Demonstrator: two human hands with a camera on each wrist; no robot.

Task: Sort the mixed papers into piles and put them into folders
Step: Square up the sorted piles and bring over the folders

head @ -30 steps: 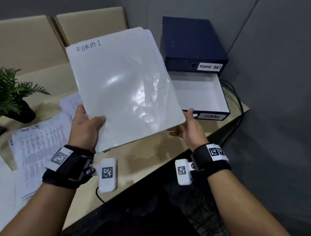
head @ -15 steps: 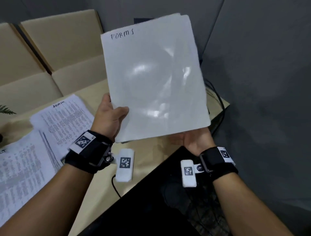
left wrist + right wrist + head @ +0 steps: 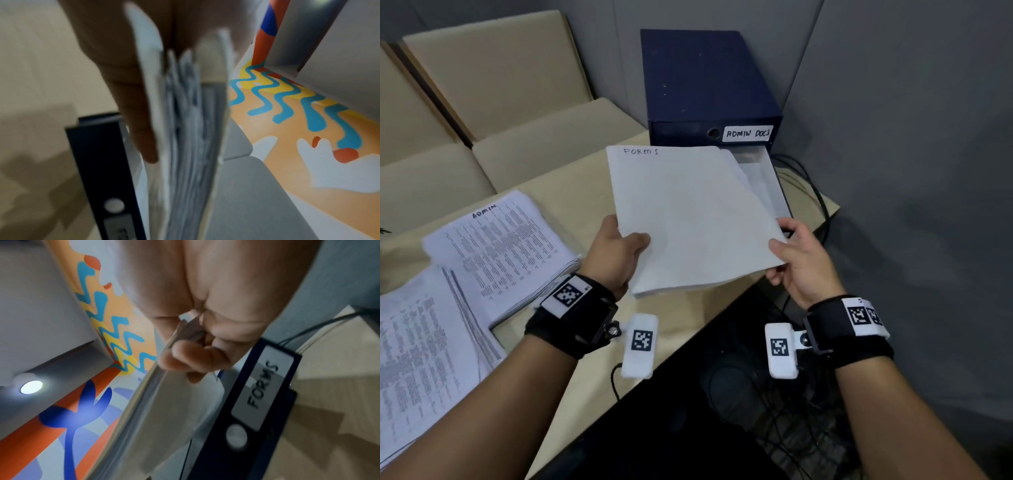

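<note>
FORMS stack [image 3: 695, 219] between left hand [image 3: 616, 253], right hand [image 3: 801, 263]

"FORMS" on sheaf [image 3: 688, 219], "ADMIN DOCS" on box [image 3: 705, 85]

Table [image 3: 688, 317]: light wood top; I see its right corner and near edge from the head view.

Directly on it I log:
- Far right corner: open navy box [image 3: 767, 185], pale inside. I read "FORMS" on its front label from the right wrist view. Closed navy box [image 3: 709, 78], labelled "ADMIN DOCS", sits behind and above it.
- Left: ADMIN pile [image 3: 500, 246], printed sheets, heading handwritten.
- Near left: second printed pile [image 3: 421, 349], touching the ADMIN pile; which overlaps which, I cannot tell.
- Black cables [image 3: 815, 192] beside the open box, running off the right edge.
</note>
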